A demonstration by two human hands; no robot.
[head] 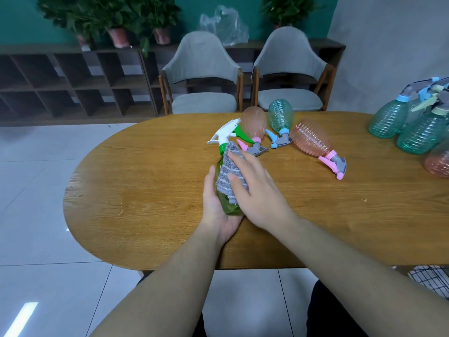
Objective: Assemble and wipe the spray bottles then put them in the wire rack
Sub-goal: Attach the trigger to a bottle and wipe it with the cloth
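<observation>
My left hand (pixel 216 203) cups the green spray bottle (pixel 224 203) from below, fingers curled round it, so it stays put mid-frame just above the wood table (pixel 145 203) while I rub. My right hand (pixel 255 190) lies flat, fingers straight, pressing the grey striped cloth (pixel 229 171) on its side. Cloth looks fuzzy & soft; bottle is smooth, see-thru plastic w/ a white trigger top (pixel 223 132). Behind it lie 3 ribbed bottles, 2 pink (pixel 312 139), 1 teal (pixel 280 117), prob waiting for a wipe. The wire rack (pixel 432 279) peeks in at lower right.
</observation>
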